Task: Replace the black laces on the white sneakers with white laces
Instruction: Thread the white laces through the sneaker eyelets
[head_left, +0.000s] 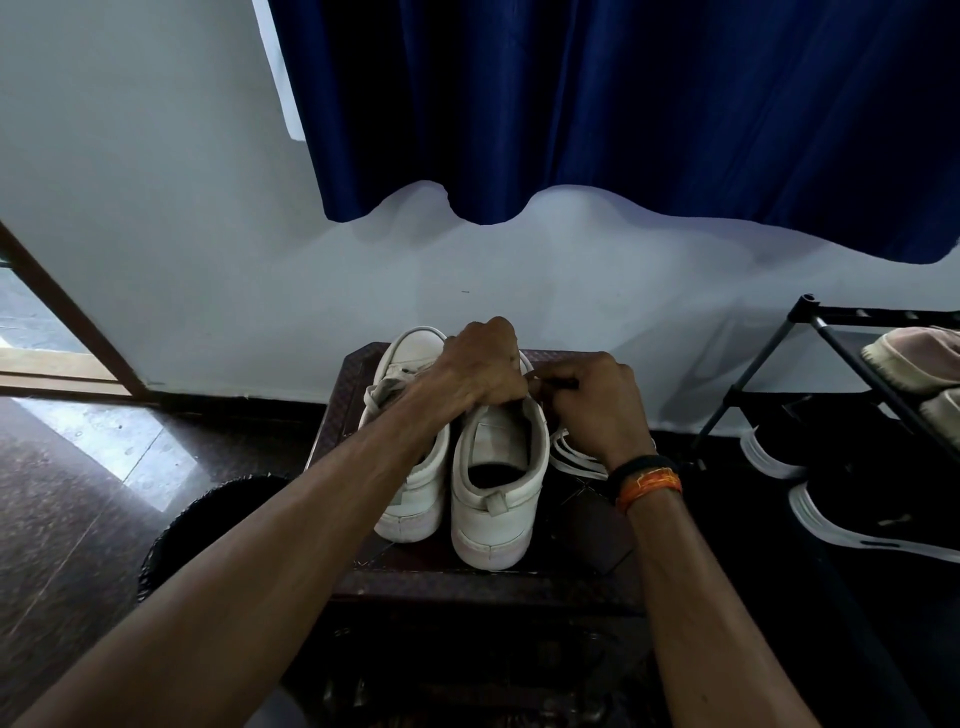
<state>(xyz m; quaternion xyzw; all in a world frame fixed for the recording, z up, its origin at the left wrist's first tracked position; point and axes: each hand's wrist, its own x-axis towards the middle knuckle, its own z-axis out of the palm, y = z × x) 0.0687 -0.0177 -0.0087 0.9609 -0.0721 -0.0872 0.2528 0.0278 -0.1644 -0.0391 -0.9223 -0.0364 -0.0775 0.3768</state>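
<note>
My left hand clamps the tongue of the right sneaker, heel toward me, long axis running away, while just right of it my right hand pinches what looks like the black lace, white laces lying beneath that wrist.

Both sneakers are white, with white laces lying beside them on a dark brown bench with a fine textured pattern. Navy blue curtain, pale wall, plus orange and black wristbands.
</note>
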